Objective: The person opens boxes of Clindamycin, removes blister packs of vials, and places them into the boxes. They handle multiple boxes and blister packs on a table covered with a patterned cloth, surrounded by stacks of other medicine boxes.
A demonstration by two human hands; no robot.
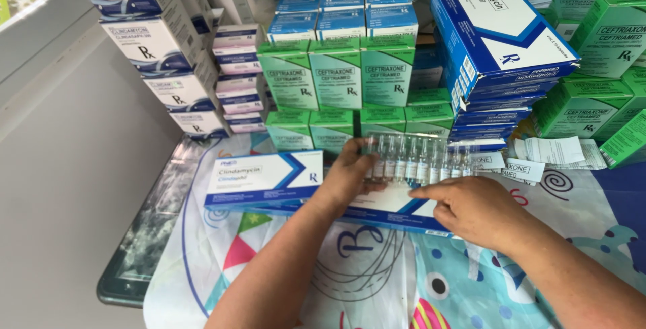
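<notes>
My left hand (348, 174) grips the left end of a clear plastic tray of several glass ampoules (417, 161), held just above a flat blue-and-white carton (397, 211) lying on the table. My right hand (474, 208) rests on the carton's right part, index finger pointing left along the tray's lower edge. A second blue-and-white carton (264, 179) lies closed to the left of my left hand.
Green-and-white boxes (336, 77) are stacked behind the tray, with small blue boxes (343, 6) on top. A pile of blue cartons (498, 53) leans at the right. More green boxes (592, 93) and folded leaflets (555, 151) lie right. The patterned cloth (377, 282) covers the table.
</notes>
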